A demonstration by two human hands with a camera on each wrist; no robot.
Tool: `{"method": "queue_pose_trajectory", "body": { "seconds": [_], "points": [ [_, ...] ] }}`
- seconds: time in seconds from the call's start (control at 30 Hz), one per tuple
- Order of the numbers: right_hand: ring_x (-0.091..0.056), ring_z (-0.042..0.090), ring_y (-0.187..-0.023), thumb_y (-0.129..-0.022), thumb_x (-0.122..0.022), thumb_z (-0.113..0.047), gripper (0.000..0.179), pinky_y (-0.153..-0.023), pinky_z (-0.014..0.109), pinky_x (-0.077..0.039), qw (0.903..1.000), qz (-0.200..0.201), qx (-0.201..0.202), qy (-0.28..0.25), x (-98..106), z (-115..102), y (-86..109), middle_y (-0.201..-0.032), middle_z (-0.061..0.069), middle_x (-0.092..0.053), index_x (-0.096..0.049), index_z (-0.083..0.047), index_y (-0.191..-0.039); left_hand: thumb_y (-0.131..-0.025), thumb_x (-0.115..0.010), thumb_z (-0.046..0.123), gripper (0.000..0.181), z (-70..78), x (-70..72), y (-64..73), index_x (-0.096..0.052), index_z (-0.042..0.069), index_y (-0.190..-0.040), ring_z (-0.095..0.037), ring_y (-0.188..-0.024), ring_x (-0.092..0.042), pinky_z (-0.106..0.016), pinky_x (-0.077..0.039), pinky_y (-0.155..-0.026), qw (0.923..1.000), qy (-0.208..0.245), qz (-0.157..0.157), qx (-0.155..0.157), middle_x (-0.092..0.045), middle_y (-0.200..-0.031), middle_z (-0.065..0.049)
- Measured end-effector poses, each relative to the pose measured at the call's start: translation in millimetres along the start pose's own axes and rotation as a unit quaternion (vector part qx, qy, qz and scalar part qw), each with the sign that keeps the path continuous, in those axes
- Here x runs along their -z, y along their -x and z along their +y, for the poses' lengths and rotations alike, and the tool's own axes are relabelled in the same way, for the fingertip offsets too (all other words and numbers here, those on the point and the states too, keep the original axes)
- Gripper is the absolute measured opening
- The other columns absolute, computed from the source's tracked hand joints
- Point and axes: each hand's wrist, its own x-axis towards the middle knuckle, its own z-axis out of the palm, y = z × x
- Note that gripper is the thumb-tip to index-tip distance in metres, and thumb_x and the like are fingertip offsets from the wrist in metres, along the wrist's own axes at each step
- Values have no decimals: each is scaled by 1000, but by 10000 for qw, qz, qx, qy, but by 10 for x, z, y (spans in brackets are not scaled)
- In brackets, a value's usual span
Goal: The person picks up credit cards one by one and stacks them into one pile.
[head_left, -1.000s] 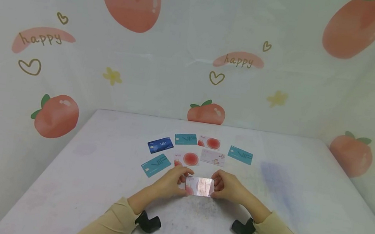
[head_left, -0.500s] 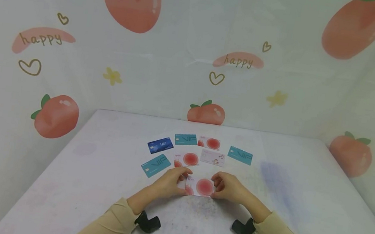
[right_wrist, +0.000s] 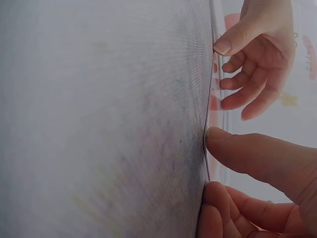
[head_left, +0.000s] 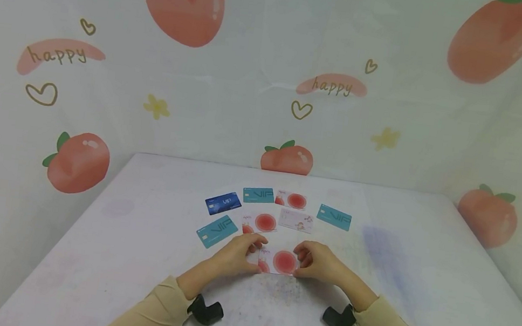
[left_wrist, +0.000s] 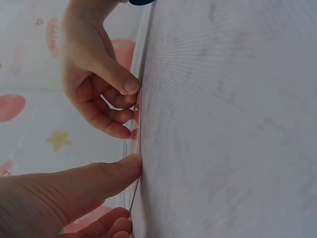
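A white card with a red circle (head_left: pixel 284 262) lies low at the near middle of the table, its long side facing the person. My left hand (head_left: pixel 237 252) holds its left end, thumb at the near corner and fingers at the far one. On the opposite end my right hand (head_left: pixel 319 262) holds it the same way. From the left wrist view the card (left_wrist: pixel 136 134) appears almost edge-on, close along the tabletop, with a thumb on its near edge. The right wrist view also has the thumb (right_wrist: pixel 218 136) on that edge.
Beyond the hands several cards lie on the white table (head_left: pixel 132 256): a dark blue card (head_left: pixel 223 203), a teal card (head_left: pixel 216 231) at left, another red-circle card (head_left: pixel 259 222), a pale flowered card (head_left: pixel 296 220), and a teal card (head_left: pixel 334 217) at right. A patterned curtain (head_left: pixel 229 99) stands behind.
The bright glare on the held card is gone, so its red circle now shows; the card has tilted slightly. Both hands stay nearly in place.
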Motion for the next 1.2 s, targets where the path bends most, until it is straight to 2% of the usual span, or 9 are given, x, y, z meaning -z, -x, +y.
{"method": "queue_pose_trajectory", "body": {
  "seconds": [0.17,0.4,0.57,0.7,0.9,1.2],
  "points": [
    [-54,12,-73,-73,-78,-12,39,-70,24,-53,10000,-19,-1,-13,8,5,0,-87,4,-60,-58,0,-104,-75,-76,10,53,-12,5,-3,-54,4,-123,-23,-99,-56,-40,-50,-90,10000,0,-2,-90,-61,-115,-12],
    [-54,12,-73,-73,-78,-13,39,-70,25,-53,10000,4,17,-37,26,17,0,-87,4,-60,-58,-1,-105,-76,-76,13,54,-22,27,4,-53,6,-124,-21,-99,-56,-38,-50,-89,10000,7,-54,-14,-61,-115,-10],
    [-54,13,-72,-74,-76,-12,39,-68,24,-52,10000,58,35,-60,64,13,-4,-87,6,-60,-58,0,-106,-77,-75,14,55,-22,68,19,-52,6,-126,-23,-101,-54,-40,-49,-91,9998,171,-81,73,-59,-117,-11],
    [-53,13,-73,-75,-76,-12,38,-68,25,-53,9999,116,3,-74,92,22,-16,-89,6,-60,-58,-1,-107,-77,-75,14,54,-20,107,13,-52,5,-126,-24,-102,-55,-41,-49,-91,9998,195,-42,33,-59,-117,-12],
    [-54,14,-76,-75,-76,-15,39,-70,26,-53,9998,153,87,-29,139,58,-43,-91,8,-61,-58,-1,-107,-78,-75,14,55,3,158,-35,-52,5,-127,-24,-102,-55,-40,-50,-89,9997,232,-23,-71,-59,-117,-14],
    [-56,15,-76,-77,-74,-13,34,-69,28,-52,9992,372,123,-42,214,145,-91,-90,9,-62,-59,0,-104,-77,-75,13,51,20,223,-189,-54,6,-123,-25,-100,-57,-38,-51,-88,9996,247,126,-14,-60,-115,-14]
  ]
}}
